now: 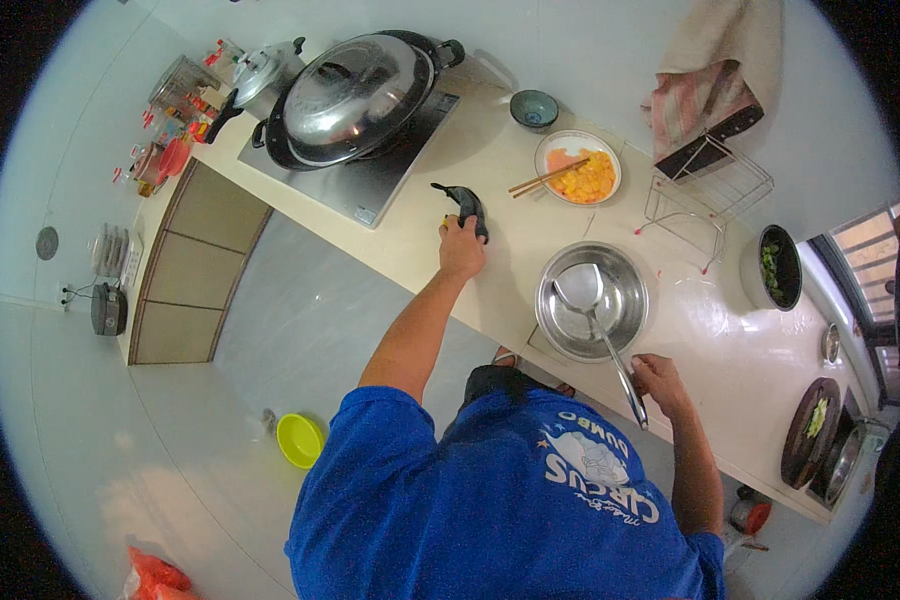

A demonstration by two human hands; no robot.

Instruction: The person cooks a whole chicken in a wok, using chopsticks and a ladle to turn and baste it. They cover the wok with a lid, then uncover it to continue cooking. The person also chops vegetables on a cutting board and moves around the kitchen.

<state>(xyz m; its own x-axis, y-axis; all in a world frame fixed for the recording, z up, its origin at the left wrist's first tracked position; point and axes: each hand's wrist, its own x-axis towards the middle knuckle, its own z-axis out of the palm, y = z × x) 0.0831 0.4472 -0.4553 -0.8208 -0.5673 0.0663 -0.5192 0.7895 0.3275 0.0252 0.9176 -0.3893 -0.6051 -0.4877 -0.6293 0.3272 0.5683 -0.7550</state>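
My left hand (462, 247) is on the counter at centre, its fingers closed around a dark, curved, soft-looking item (468, 204) with a small loop at one end; I cannot tell exactly what it is. A stainless steel bowl (546, 319) stands near the counter's front edge. The broad head of a metal cooking ladle or turner (579, 286) rests inside, with its long handle hanging over the rim towards me. My right hand (660, 384) is beside that handle, fingers curled and fingertips close to it; whether they grip it is unclear.
A lidded wok (352, 97) sits on a cooktop (345, 191), beside a pressure cooker (266, 79). Behind the bowl are a plate (541, 154) of yellow-orange food with chopsticks, a small green bowl (534, 110) and a wire rack (690, 217). Rightward stand a pot of greens (754, 274) and a board (799, 442).
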